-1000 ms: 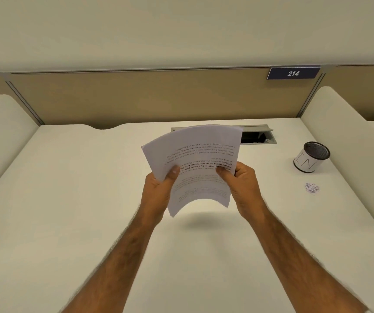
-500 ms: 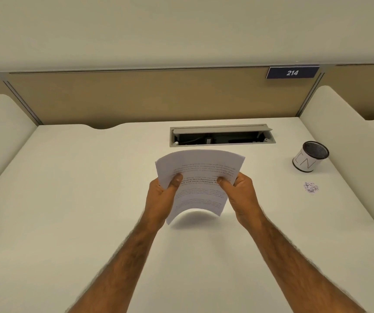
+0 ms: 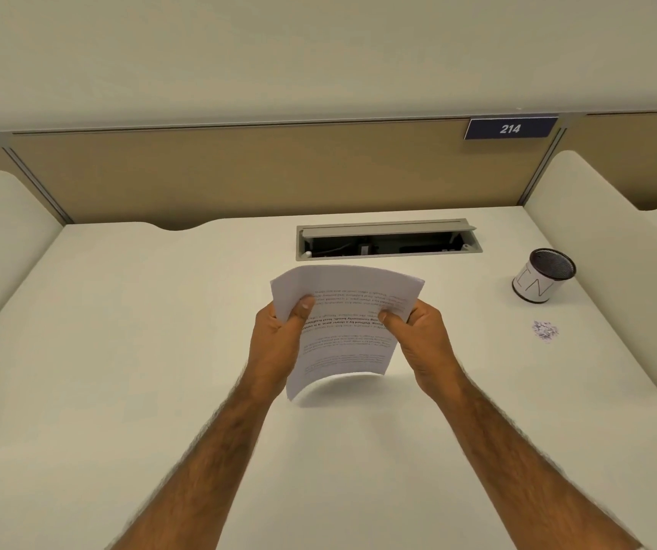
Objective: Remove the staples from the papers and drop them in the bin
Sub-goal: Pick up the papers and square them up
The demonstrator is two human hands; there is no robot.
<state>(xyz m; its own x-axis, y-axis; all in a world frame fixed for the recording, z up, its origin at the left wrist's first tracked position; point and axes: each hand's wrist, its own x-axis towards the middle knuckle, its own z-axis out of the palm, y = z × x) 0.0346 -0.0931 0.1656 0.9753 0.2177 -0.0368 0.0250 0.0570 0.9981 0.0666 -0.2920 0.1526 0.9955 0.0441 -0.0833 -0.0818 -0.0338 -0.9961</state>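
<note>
A smooth cream table [image 3: 120,351] fills a tan-walled cubicle. The left hand [image 3: 275,343] and right hand [image 3: 424,339] each pinch a side of the bowed white papers [image 3: 346,307], held above mid-table with the long axis running 12 to 6 and the print upside down. At 2 o'clock stands a round mesh bin [image 3: 541,279], with a little heap of staples [image 3: 545,330] near it.

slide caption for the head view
Left hand and right hand grip printed papers above the desk; the bin stands at right near small scraps.

Curved papers [image 3: 348,285] aloft; bin [image 3: 533,288] far right
</note>
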